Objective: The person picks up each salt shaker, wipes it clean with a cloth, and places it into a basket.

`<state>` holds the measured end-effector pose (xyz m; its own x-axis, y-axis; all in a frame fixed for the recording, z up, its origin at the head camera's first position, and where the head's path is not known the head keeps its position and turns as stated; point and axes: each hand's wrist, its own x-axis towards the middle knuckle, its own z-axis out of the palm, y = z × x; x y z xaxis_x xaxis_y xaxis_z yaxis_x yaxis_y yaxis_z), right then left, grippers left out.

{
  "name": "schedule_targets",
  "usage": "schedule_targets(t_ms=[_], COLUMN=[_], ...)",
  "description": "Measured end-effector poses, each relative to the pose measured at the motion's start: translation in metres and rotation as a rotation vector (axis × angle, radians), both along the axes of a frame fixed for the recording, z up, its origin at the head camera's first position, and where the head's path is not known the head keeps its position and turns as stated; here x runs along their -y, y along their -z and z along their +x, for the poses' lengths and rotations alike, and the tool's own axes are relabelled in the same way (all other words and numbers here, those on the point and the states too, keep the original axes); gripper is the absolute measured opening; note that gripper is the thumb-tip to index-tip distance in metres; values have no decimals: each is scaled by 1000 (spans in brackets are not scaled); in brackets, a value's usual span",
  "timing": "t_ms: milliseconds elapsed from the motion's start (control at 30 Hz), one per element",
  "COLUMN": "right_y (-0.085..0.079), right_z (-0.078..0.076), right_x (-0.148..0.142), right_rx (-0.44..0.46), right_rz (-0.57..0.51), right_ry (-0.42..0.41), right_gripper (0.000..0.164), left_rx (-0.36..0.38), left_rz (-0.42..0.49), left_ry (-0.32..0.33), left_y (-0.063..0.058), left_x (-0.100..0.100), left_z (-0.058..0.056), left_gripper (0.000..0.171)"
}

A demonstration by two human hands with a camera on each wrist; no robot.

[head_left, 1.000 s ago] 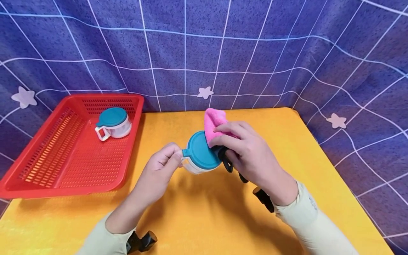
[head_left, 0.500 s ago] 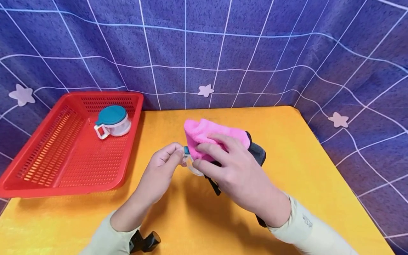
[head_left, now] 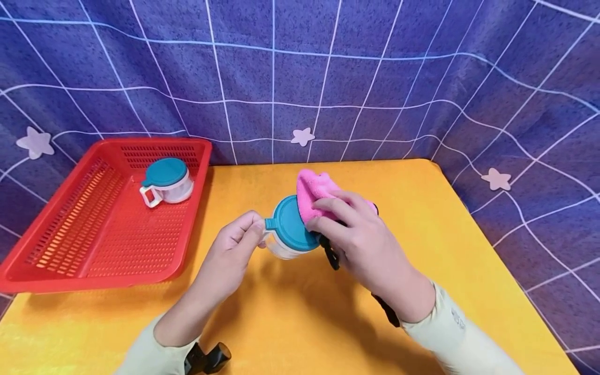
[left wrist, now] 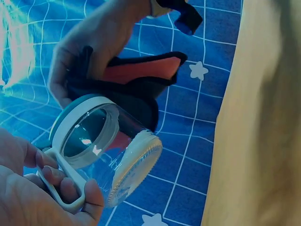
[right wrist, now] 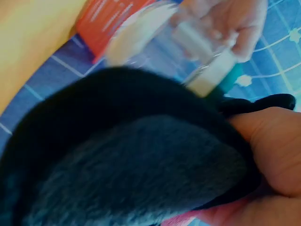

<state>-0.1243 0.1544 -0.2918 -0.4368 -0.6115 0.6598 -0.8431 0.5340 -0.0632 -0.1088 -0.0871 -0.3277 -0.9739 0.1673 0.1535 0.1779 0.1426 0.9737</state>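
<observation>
A clear glass jar (left wrist: pixel 134 155) with a teal lid (head_left: pixel 294 223) and a white handle (left wrist: pixel 70 181) is held above the table. My left hand (head_left: pixel 234 245) grips its handle, fingers hooked through the loop in the left wrist view. My right hand (head_left: pixel 361 237) holds a cloth, pink (head_left: pixel 311 195) on one face and dark grey (right wrist: pixel 141 174) on the other, with a black edge. The cloth lies against the right side of the lid and covers part of it. In the left wrist view the jar is tilted, its ridged base pointing to the lower right.
A red plastic basket (head_left: pixel 180 245) stands on the left of the yellow table (head_left: pixel 300 323). In it sits a second jar (head_left: pixel 175 191) with a teal lid (head_left: pixel 166 172) and white handle. A blue curtain with white grid lines (head_left: pixel 244 78) hangs behind.
Half a second ago the cloth was spread over most of the lid; my right hand has since drawn it right, uncovering the lid's left part. My left hand keeps its grip on the jar's handle.
</observation>
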Motion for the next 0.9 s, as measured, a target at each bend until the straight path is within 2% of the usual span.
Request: schedule_targets(t_ms=[233, 500, 733, 900], right_y=[7, 10, 15, 18], right_z=[-21, -34, -33, -32], right_x=[-6, -15, -26, -38], right_rx=[73, 77, 109, 133], right_rz=[-85, -145, -137, -139], right_ry=[-54, -82, -58, -30], right_gripper=[32, 34, 36, 39], left_rx=[15, 13, -19, 13], left_rz=[17, 39, 33, 4], left_ry=[7, 18, -16, -54], left_y=[2, -1, -11, -16], left_x=[3, 11, 37, 63], left_z=[1, 3, 9, 10], left_gripper=[31, 30, 32, 32])
